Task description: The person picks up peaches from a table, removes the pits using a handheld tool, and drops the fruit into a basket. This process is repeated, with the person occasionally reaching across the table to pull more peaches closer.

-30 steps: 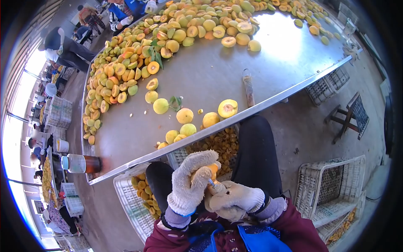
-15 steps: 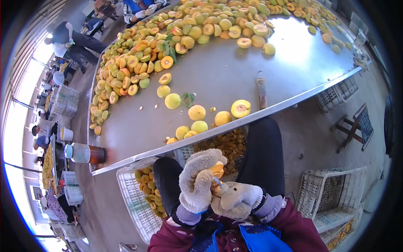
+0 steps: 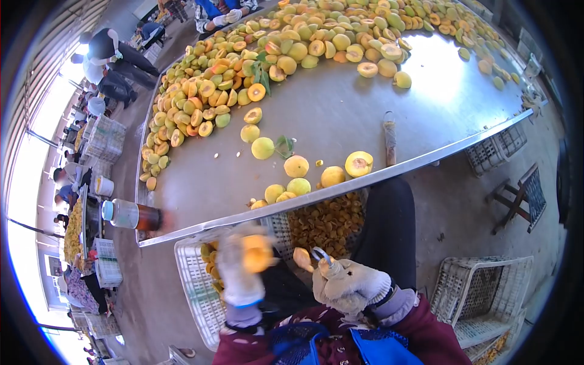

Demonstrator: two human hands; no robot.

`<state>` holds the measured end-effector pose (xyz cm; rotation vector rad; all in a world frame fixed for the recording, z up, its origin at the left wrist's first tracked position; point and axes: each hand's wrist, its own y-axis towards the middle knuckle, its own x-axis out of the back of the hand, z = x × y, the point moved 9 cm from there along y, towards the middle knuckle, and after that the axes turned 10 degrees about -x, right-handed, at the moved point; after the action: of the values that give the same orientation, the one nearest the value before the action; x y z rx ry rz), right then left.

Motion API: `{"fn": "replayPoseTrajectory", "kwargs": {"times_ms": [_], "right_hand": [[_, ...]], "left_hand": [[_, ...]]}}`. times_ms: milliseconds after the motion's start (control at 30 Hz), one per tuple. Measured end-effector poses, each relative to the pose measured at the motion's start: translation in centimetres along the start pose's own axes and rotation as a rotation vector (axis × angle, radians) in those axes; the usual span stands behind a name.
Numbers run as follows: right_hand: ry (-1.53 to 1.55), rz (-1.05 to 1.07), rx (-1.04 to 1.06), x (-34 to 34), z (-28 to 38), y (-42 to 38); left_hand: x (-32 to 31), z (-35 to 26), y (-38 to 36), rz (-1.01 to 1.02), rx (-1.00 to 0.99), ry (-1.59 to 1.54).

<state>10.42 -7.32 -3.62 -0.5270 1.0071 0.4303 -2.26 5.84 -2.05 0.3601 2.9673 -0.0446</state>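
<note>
My left hand point(image 3: 238, 275), in a knit glove and blurred by motion, holds an orange peach half point(image 3: 257, 252) over the white crate point(image 3: 190, 291) of peach halves. My right hand point(image 3: 350, 283), also gloved, grips a small metal pitting tool point(image 3: 320, 253) with a piece of peach point(image 3: 302, 258) at its tip. Both hands are above my lap, below the edge of the steel table point(image 3: 340, 115). Several whole and cut peaches point(image 3: 296, 165) lie near that edge, and a big heap of peaches point(image 3: 243, 67) covers its far side.
A crate of pits point(image 3: 325, 222) sits under the table by my knee. A bottle point(image 3: 129, 214) lies at the table's left corner and a wrapped-handle tool point(image 3: 389, 135) near the edge. Empty crates point(image 3: 480, 292) and a stool point(image 3: 517, 198) stand to the right. People point(image 3: 112, 58) work at far left.
My hands have come apart: the left swung out left with a peach half, over the white crate. The right stays with the tool. The view has shifted slightly.
</note>
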Motion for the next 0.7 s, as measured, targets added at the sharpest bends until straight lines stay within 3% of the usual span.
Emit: {"fn": "replayPoseTrajectory", "kwargs": {"times_ms": [67, 100, 167, 200, 267, 333, 400, 467, 500, 567, 600, 667, 700], "right_hand": [[-0.061, -0.072, -0.096, 1.6, -0.6, -0.3], [-0.006, -0.107, -0.125, 1.3, -0.2, -0.4], [-0.021, -0.139, -0.150, 1.8, -0.9, 0.1], [-0.043, -0.175, -0.179, 2.2, -1.1, 0.4], [-0.086, -0.193, -0.218, 2.0, -1.2, 0.7], [-0.161, -0.286, -0.235, 2.7, -0.9, 0.6], [-0.203, -0.360, -0.208, 3.0, -0.2, 0.3], [-0.243, -0.436, -0.177, 4.0, 0.1, 0.1], [-0.247, -0.431, -0.135, 4.6, -0.2, 0.3], [-0.244, -0.434, -0.085, 4.8, 0.2, -0.1], [-0.235, -0.468, -0.100, 4.5, 0.5, -0.6], [-0.219, -0.499, -0.109, 4.5, 0.8, -1.0], [-0.271, -0.544, -0.084, 4.7, 1.1, -1.1]], "left_hand": [[6.5, -2.2, 0.3, -0.177, -0.089, 0.259], [8.8, -2.5, 1.2, -0.169, -0.093, 0.263], [7.6, -3.5, 2.5, 0.329, -0.466, 1.796], [6.0, -3.5, 3.2, 0.329, -0.472, 1.794], [1.0, -4.1, 5.5, 0.176, -0.416, 0.995], [-5.9, -2.0, 8.0, 0.459, -0.340, 0.849], [-10.9, 0.5, 10.8, 0.577, -0.403, 1.021], [-13.8, 3.8, 13.1, 0.688, -0.567, 1.413], [-14.3, 4.2, 14.4, 0.693, -0.570, 1.409], [-14.2, 6.3, 16.4, 0.794, -0.357, 1.430], [-14.1, 6.0, 16.2, 0.803, -0.361, 1.429], [-12.2, 6.3, 14.4, 0.586, 0.204, 0.414], [-12.0, 5.2, 12.9, 0.588, 0.207, 0.421]]}}
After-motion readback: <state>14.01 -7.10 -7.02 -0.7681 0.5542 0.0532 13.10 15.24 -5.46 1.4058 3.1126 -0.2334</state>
